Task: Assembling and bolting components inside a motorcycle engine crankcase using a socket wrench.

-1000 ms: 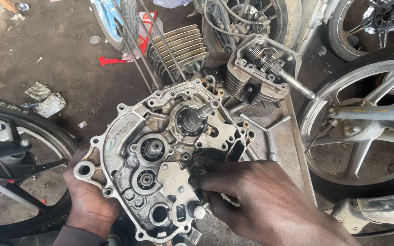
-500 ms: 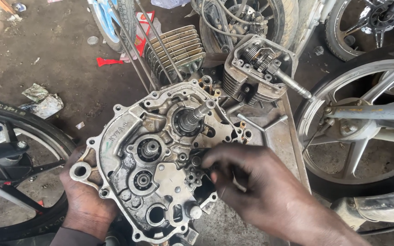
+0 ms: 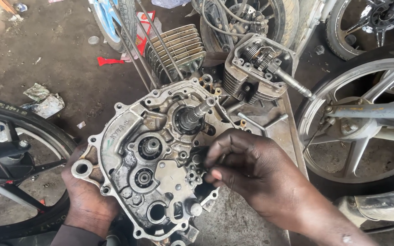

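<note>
A greasy aluminium engine crankcase half fills the middle of the view, with a shaft sticking up from its upper bearing. My left hand grips its lower left edge from underneath. My right hand reaches in from the lower right, fingertips pinched on a small dark part seated at the case's right side. What exactly the fingers pinch is partly hidden.
A cylinder head and a finned cylinder lie just behind the case. Alloy motorcycle wheels stand at the right and a tyre at the left. Paper scraps litter the dirt floor.
The crankcase has shifted slightly up and left in view. My right hand has drawn back to the right, uncovering the case's centre, its fingertips staying on the small part.
</note>
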